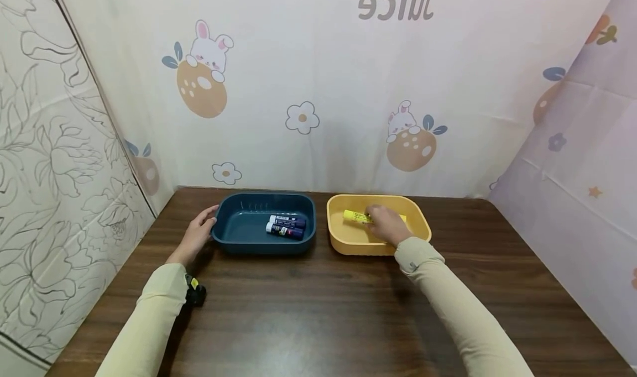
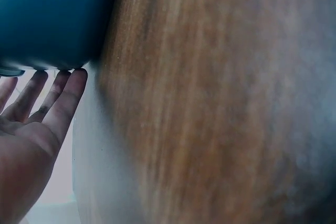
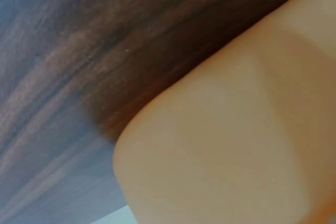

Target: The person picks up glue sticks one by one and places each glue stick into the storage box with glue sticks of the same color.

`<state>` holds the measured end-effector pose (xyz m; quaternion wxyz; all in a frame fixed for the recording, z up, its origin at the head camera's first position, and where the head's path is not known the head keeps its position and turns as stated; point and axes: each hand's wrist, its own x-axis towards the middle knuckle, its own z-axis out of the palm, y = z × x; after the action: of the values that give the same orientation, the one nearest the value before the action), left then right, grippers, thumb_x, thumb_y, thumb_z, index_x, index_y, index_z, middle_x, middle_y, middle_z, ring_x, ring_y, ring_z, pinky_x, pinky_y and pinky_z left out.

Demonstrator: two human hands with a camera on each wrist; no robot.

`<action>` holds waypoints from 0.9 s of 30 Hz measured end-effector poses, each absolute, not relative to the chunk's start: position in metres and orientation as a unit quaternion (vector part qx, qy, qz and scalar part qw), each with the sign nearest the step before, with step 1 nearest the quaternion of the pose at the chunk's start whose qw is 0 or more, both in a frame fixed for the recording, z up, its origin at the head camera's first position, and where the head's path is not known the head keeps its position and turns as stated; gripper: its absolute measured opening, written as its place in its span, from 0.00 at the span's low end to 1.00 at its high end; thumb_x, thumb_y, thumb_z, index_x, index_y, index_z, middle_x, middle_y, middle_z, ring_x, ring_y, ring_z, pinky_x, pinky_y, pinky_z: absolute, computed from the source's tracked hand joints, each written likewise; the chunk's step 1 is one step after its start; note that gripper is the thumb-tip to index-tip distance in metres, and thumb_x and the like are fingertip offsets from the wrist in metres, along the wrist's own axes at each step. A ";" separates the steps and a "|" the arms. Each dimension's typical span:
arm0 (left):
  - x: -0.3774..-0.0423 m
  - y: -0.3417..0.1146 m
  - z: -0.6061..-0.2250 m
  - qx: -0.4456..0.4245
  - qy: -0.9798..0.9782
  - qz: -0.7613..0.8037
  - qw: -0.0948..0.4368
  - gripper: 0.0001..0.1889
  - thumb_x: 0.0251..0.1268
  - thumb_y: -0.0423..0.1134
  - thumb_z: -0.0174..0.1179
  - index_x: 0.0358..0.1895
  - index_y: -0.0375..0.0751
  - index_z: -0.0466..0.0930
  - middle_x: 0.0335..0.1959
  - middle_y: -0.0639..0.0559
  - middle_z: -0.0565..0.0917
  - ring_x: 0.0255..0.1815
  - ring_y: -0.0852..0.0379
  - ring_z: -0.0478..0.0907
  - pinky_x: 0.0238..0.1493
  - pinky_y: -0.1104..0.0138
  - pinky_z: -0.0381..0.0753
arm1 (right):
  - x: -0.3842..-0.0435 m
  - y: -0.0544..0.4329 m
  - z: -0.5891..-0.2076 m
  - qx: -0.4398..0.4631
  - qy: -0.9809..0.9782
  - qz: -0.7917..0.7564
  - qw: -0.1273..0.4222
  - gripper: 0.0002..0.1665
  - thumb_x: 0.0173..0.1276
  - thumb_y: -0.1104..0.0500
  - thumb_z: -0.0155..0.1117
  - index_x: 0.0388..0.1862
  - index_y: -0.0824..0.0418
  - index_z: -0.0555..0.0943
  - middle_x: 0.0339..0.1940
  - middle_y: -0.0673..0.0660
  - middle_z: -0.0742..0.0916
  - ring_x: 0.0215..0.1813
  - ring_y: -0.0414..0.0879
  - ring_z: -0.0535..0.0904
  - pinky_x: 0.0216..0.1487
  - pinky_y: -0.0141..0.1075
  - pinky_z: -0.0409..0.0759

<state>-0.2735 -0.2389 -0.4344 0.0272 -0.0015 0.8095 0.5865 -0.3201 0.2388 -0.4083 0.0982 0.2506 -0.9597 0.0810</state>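
Note:
My left hand [image 1: 196, 233] touches the left end of a dark blue basket [image 1: 264, 248]; in the left wrist view its fairly straight fingers [image 2: 65, 100] rest their tips against the outer wall. Two dark purple glue sticks with white caps lie in this basket, the farther glue stick [image 1: 288, 221] beside the nearer one [image 1: 286, 231]. Over in the yellow basket [image 1: 358, 249], my right hand [image 1: 390, 225] pinches a yellow glue stick [image 1: 355, 217], its far end hidden by the fingers. Another bit of bright yellow [image 1: 403, 218] shows beyond the hand.
Both baskets stand side by side at the back of a dark wooden table [image 1: 308, 310], close to a patterned curtain [image 1: 343, 145]. A black strap device [image 1: 196, 292] sits at the left wrist. The right wrist view shows only the yellow basket's outer wall [image 3: 210, 156] and wood.

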 end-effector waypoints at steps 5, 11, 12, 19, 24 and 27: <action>-0.273 -0.238 -0.437 -0.002 0.808 0.589 0.025 0.27 0.78 0.43 0.34 0.76 0.41 0.49 0.72 0.34 0.55 0.68 0.37 0.57 0.61 0.43 0.65 | -0.322 0.241 -0.410 0.243 -0.963 0.070 0.088 0.12 0.54 0.64 0.73 0.35 0.67 0.81 0.30 0.59 0.82 0.31 0.52 0.78 0.32 0.45 0.78; -0.273 -0.237 -0.436 -0.002 0.809 0.587 0.022 0.27 0.78 0.43 0.34 0.75 0.40 0.49 0.72 0.33 0.55 0.68 0.36 0.56 0.60 0.42 0.64 | -0.324 0.241 -0.410 0.247 -0.963 0.064 0.082 0.12 0.53 0.65 0.73 0.34 0.68 0.80 0.29 0.60 0.82 0.30 0.52 0.78 0.32 0.45 0.78; -0.273 -0.237 -0.436 -0.002 0.809 0.587 0.021 0.27 0.78 0.43 0.35 0.75 0.40 0.50 0.72 0.34 0.55 0.68 0.36 0.56 0.60 0.41 0.64 | -0.324 0.241 -0.410 0.245 -0.964 0.063 0.079 0.12 0.53 0.65 0.73 0.34 0.68 0.80 0.29 0.60 0.82 0.31 0.52 0.78 0.32 0.45 0.78; -0.271 -0.237 -0.437 0.016 0.812 0.583 0.010 0.26 0.78 0.42 0.35 0.75 0.40 0.50 0.69 0.32 0.56 0.69 0.36 0.54 0.62 0.39 0.59 | -0.326 0.239 -0.410 0.235 -0.968 0.060 0.060 0.08 0.54 0.66 0.70 0.30 0.65 0.78 0.26 0.57 0.80 0.28 0.51 0.76 0.30 0.46 0.76; -0.271 -0.238 -0.437 0.016 0.812 0.583 0.008 0.26 0.79 0.43 0.34 0.75 0.40 0.50 0.69 0.32 0.57 0.68 0.36 0.55 0.62 0.39 0.60 | -0.326 0.238 -0.410 0.229 -0.970 0.052 0.055 0.08 0.54 0.66 0.69 0.27 0.62 0.76 0.24 0.55 0.78 0.26 0.49 0.74 0.28 0.45 0.74; -0.271 -0.237 -0.436 0.015 0.813 0.582 0.008 0.26 0.78 0.43 0.34 0.75 0.40 0.50 0.69 0.32 0.57 0.68 0.36 0.56 0.62 0.39 0.60 | -0.326 0.238 -0.410 0.226 -0.971 0.045 0.055 0.08 0.54 0.66 0.68 0.26 0.61 0.76 0.24 0.54 0.77 0.26 0.49 0.74 0.27 0.45 0.74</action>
<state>-0.2705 -0.2372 -0.4361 0.0084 0.0147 0.8133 0.5817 -0.3262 0.2377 -0.4103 0.0548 0.2265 -0.9714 0.0447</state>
